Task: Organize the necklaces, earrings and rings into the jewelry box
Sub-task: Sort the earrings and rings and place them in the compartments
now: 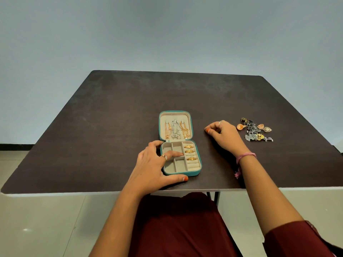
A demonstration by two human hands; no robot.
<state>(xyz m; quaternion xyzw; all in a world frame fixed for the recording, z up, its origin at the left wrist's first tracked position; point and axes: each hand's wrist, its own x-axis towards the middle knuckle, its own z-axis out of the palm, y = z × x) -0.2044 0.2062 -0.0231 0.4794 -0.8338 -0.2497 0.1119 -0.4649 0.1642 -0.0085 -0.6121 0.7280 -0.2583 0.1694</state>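
A small teal jewelry box [194, 174] lies open on the dark table [111, 117]. Gold and silver necklaces [176, 129] hang in its raised lid. Three gold rings [189, 151] sit in the ring rolls on the right side of the tray. My left hand [157, 167] rests on the box's left side, fingers spread, one finger reaching over the compartments and the thumb along the front edge. My right hand [222, 134] rests on the table right of the box with fingers loosely curled; I cannot tell whether it holds anything. A pile of earrings [255, 129] lies further right.
The table's near edge [111, 191] runs just below the box. A plain wall stands behind the table. My lap in dark red cloth [176, 219] shows under the edge, with table legs [215, 198] beside it.
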